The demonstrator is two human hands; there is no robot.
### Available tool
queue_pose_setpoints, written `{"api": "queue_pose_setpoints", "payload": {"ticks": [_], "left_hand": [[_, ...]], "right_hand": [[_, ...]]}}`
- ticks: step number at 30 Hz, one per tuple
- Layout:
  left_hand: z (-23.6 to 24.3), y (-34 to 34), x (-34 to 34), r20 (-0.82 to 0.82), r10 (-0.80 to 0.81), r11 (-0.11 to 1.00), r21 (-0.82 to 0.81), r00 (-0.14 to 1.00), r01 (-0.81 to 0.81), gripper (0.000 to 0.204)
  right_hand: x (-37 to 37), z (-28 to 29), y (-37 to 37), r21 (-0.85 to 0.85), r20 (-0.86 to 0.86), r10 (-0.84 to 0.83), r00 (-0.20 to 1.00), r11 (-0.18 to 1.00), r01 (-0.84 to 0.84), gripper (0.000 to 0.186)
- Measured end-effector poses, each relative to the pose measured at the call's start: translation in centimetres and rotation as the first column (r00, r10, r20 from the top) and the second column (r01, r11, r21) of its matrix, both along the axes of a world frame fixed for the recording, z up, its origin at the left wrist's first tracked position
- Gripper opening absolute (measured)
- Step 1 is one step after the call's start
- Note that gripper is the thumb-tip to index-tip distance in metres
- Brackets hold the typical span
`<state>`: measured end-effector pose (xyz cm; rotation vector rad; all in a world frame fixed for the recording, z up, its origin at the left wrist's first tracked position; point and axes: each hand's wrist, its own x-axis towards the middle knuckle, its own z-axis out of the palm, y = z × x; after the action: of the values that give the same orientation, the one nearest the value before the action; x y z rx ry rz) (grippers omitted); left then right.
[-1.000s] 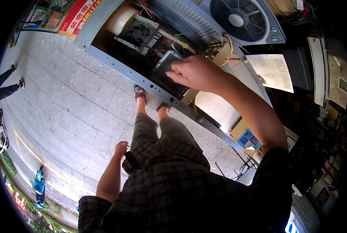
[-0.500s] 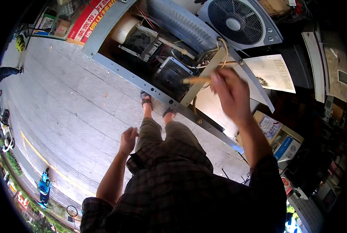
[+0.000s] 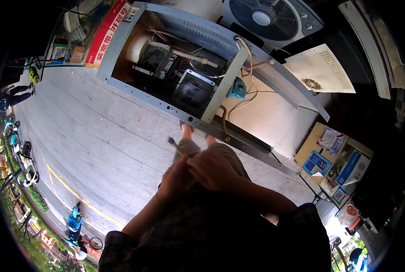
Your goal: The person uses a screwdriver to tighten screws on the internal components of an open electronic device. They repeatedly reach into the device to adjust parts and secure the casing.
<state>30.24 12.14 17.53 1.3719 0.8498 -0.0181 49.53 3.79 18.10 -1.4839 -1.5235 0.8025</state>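
Note:
Both my hands are together low in front of my body, fingers closed around the handle of a small brush (image 3: 177, 147) with dark bristles and a light wooden handle. My left hand (image 3: 173, 179) is on the near left side of the handle. My right hand (image 3: 214, 170) meets it from the right, and the fingers of the two partly hide each other. Beyond them lies an opened metal appliance housing (image 3: 143, 94). Inside it are a finned metal block (image 3: 194, 88), a small dark fan (image 3: 156, 60), a white cylinder (image 3: 138, 48) and a blue round part (image 3: 239, 88).
A large grey box fan (image 3: 262, 19) stands behind the housing. To its right are a perforated cream panel (image 3: 325, 68) and a cardboard box (image 3: 311, 138) with papers. A glass counter with a red sign (image 3: 106, 36) is at the far left. Grey paving (image 3: 98, 131) borders the housing.
My right hand has drawn back from over the finned block to my body, bringing the brush. My left hand has moved right to meet it. The view has shifted slightly.

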Motion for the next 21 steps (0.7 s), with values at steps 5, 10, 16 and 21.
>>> {"api": "queue_pose_setpoints", "payload": {"ticks": [5,10,16,21], "left_hand": [[-2.3,-0.5,-2.2,-0.129,0.549,0.673,-0.518,0.826,-0.528,0.038],[0.4,6.9,-4.6,-0.088,0.501,0.834,-0.216,0.861,-0.507,0.044],[1.7,18.1,-12.6,0.003,0.501,0.865,0.016,0.865,-0.501,0.051],[2.6,27.7,-17.2,0.166,0.681,0.713,0.076,0.714,-0.697,0.041]], "right_hand": [[0.4,0.9,1.4,-0.418,-0.04,0.34,0.94,0.849,-0.325,0.032],[0.6,1.4,0.8,-0.302,0.001,0.234,0.972,0.927,-0.223,0.018],[-1.9,-1.7,1.5,-0.115,0.065,0.064,0.996,0.992,-0.056,0.012],[-4.7,-2.6,7.1,-0.23,0.036,0.129,0.991,0.966,-0.117,0.013]]}}
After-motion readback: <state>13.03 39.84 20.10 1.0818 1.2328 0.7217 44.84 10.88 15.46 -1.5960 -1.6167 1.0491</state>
